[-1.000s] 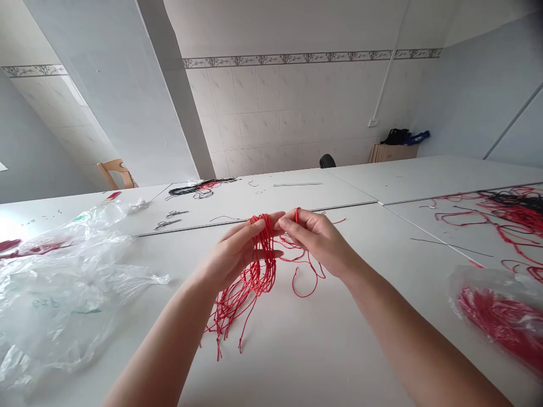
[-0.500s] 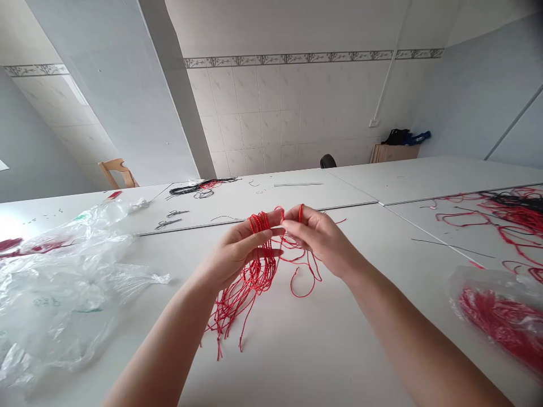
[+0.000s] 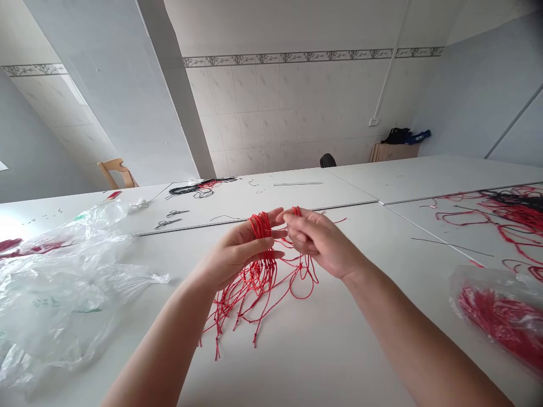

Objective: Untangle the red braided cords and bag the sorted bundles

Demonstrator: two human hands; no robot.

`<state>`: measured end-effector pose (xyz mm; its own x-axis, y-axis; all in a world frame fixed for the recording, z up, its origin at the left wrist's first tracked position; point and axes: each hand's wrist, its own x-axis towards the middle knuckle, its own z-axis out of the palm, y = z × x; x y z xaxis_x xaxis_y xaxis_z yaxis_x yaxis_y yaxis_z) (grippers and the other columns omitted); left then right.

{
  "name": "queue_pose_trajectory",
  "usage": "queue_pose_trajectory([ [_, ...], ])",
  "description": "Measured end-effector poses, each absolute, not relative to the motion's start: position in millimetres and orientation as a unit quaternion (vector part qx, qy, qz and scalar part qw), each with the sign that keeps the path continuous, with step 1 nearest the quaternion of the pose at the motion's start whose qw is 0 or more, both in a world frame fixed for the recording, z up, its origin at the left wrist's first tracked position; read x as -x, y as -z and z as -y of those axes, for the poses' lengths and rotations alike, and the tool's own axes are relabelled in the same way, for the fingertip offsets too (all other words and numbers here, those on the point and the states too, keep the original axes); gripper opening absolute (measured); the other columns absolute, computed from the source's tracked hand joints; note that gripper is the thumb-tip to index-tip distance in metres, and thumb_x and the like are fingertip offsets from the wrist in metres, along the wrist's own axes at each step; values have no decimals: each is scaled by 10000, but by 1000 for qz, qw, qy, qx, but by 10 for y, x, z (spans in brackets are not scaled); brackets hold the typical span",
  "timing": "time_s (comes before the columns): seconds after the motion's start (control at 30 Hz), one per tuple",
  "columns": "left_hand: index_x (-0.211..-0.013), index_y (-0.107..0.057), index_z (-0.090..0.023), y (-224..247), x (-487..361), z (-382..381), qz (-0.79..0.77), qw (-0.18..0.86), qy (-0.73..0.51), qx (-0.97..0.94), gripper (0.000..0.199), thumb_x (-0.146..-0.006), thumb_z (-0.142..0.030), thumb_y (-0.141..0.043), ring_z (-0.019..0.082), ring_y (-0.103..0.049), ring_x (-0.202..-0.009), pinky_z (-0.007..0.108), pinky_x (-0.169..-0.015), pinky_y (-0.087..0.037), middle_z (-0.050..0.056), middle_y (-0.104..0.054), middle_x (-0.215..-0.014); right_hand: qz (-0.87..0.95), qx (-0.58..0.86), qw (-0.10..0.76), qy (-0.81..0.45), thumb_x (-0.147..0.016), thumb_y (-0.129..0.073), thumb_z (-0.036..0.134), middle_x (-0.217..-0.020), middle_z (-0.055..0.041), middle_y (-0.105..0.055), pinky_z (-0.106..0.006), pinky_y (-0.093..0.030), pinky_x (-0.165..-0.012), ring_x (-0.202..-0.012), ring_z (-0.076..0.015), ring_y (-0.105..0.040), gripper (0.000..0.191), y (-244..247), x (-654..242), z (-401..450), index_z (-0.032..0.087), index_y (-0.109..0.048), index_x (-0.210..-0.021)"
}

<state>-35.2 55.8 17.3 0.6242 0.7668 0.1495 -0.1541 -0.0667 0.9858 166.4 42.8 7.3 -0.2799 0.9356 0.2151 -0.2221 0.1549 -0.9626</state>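
Several red braided cords lie in loops across the fingers of my left hand, with the thumb resting over them. Their knotted tails hang below the palm and spread over the white table. Close beside the left fingertips, my right hand is closed in a pinch, with red cord passing over its index finger. Its fingers cover the pinched part. More red cord hangs under the right hand in loose loops.
Clear plastic bags cover the left side. Scissors and a bundle of black cords lie farther back. On the right are a bag of red cords and a red-and-black cord pile.
My right fingers have curled in more tightly, and the cord over the index finger has shifted. Another cord tail has swung rightward below the left hand, which stays nearly in place.
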Motion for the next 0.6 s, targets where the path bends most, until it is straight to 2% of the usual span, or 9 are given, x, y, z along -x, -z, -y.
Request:
queue_pose_trajectory([
  [0.1, -1420, -638, -319, -164, 347, -562, -241, 640, -356, -638, 490, -942, -228, -698, 364, -510, -1383, 449, -1003, -570, 94, -518, -1553, 621, 363, 495, -487, -946, -648, 468, -674, 50, -386, -283, -280, -552, -586, -122, -301, 231, -35, -1590, -375, 238, -647, -926],
  [0.2, -1438, -619, -327, -151, 344, -568, -252, 638, -353, -636, 512, -941, -233, -702, 342, -523, -1365, 442, -1015, -567, 87, -523, -1547, 637, 373, 494, -459, -969, -623, 447, -754, 23, -496, -281, -350, -618, -661, -129, -395, 226, -6, -1568, -369, 227, -652, -926],
  [0.5, -1451, -604, -326, -128, 345, -577, -246, 634, -343, -648, 503, -961, -244, -683, 343, -505, -1375, 451, -1033, -555, 77, -471, -1589, 636, 391, 503, -436, -942, -661, 414, -703, 41, -477, -281, -313, -587, -621, -111, -382, 209, -4, -1539, -370, 213, -647, -886],
  [0.6, -1432, -623, -325, -135, 351, -578, -249, 634, -351, -643, 482, -961, -240, -683, 364, -483, -1396, 437, -983, -586, 81, -470, -1590, 619, 371, 517, -460, -942, -664, 408, -698, 47, -439, -279, -297, -578, -605, -104, -341, 206, -5, -1555, -384, 219, -624, -871],
])
